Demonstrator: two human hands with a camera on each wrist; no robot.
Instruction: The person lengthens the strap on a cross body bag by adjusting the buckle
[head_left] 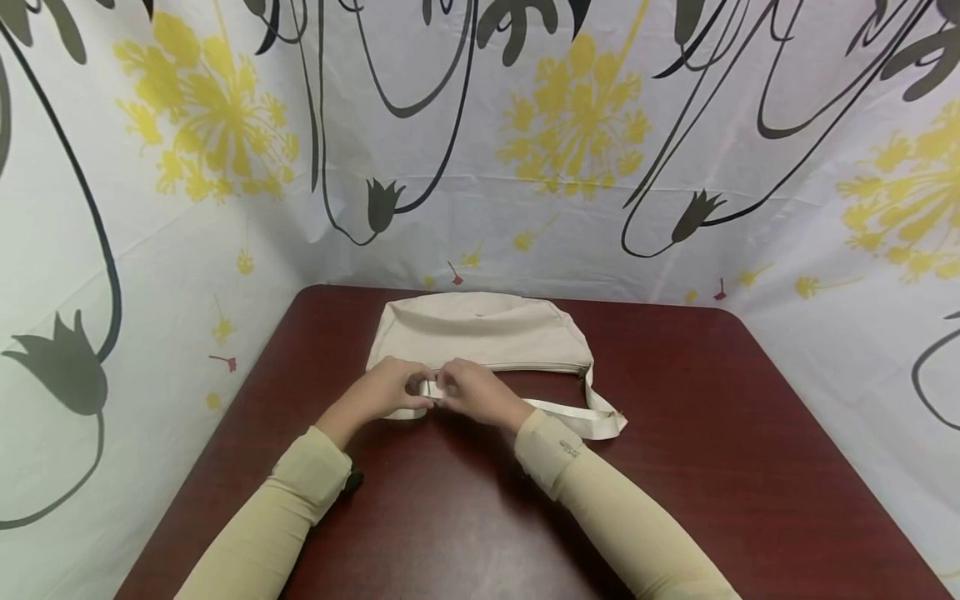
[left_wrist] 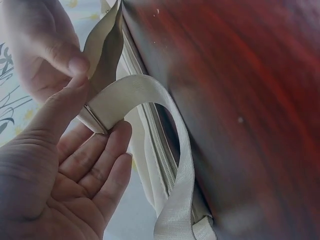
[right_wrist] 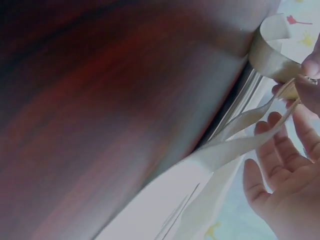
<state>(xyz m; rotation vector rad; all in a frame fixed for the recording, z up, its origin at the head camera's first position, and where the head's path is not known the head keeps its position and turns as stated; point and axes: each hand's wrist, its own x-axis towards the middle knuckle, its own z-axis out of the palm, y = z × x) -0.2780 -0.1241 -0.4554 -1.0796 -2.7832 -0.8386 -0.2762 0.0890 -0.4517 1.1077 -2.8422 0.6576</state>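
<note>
A cream fabric shoulder bag (head_left: 483, 332) lies on the table with its zipper (head_left: 525, 367) along the near side. Its flat webbing strap (head_left: 573, 419) loops toward the person. At the strap's left part, my left hand (head_left: 384, 387) pinches the webbing beside a thin metal slider buckle (left_wrist: 96, 119), fingers under it and thumb above. Close against it, my right hand (head_left: 480, 392) pinches the strap between thumb and fingertips, the other fingers spread loosely below. In the right wrist view two layers of strap (right_wrist: 240, 142) run from this grip back along the bag.
The dark red wooden table (head_left: 712, 433) has rounded far corners. White cloth (head_left: 465, 150) printed with yellow and grey flowers hangs behind it and at both sides. A small dark object (head_left: 353, 479) shows at the left cuff.
</note>
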